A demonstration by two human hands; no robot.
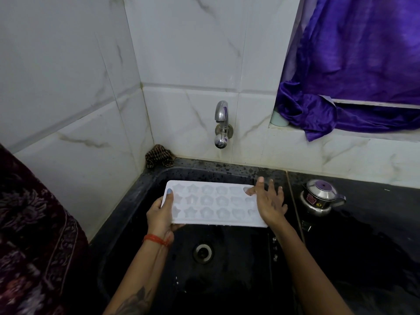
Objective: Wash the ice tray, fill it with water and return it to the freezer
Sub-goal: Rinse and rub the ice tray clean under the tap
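Over at 9 o'clock there's just a dark patterned cloth point(34, 235) hanging by the tiled wall point(68, 87). Your left hand point(160, 215) is clamped on the left end of the ice tray point(211, 204), thumb on top, fingers tucked underneath. You've got the tray pretty much level over the black sink point(141, 201), with the drain point(203, 251) below it at about 6 o'clock. The tap point(221, 123) sticks out of the wall at 12 o'clock from the tray, and no water shows coming from it. A brown scrubber point(159, 159) sits in the corner at 11 o'clock. Your right hand point(269, 202) lies flat and open on the tray's right end, fingers spread. Further right, at 3 o'clock, a small steel kettle point(319, 197) stands on the counter point(375, 212), with a purple curtain point(352, 64) bunched above at 1 o'clock.
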